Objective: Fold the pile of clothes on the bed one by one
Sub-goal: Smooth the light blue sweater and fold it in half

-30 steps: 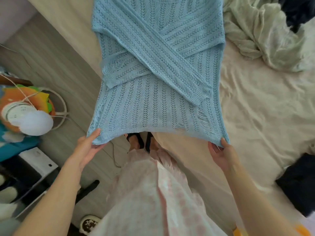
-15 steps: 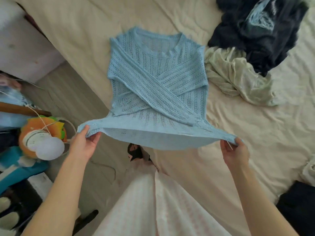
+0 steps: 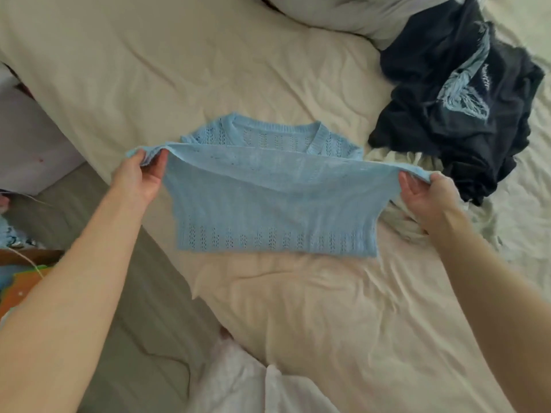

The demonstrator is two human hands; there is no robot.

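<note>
The light blue knit sweater [image 3: 268, 204] lies on the bed [image 3: 208, 70], near its left edge, and everything else is best placed from it. Its neckline faces away from the person and lies flat on the sheet, while the hem edge is lifted and carried toward that neckline, so the garment is being doubled over on itself. The left hand [image 3: 138, 177] pinches the hem's left corner between thumb and curled fingers; the right hand [image 3: 426, 195] does the same at the hem's right corner. Holding both corners apart keeps the raised edge taut and straight, which in my judgement is why the fold line nearest the person runs even across the width.

The hem does not yet rest on the neckline; the fold looks roughly half made, and setting it down square calls for lowering both corners together.

To the right of the sweater, and farther from the person, a dark garment with a pale blue print [image 3: 465, 93] sits crumpled; a pale cream garment [image 3: 402, 225] peeks out just beside the sweater's right edge, under the right hand. Both appear unfolded and waiting.
</note>
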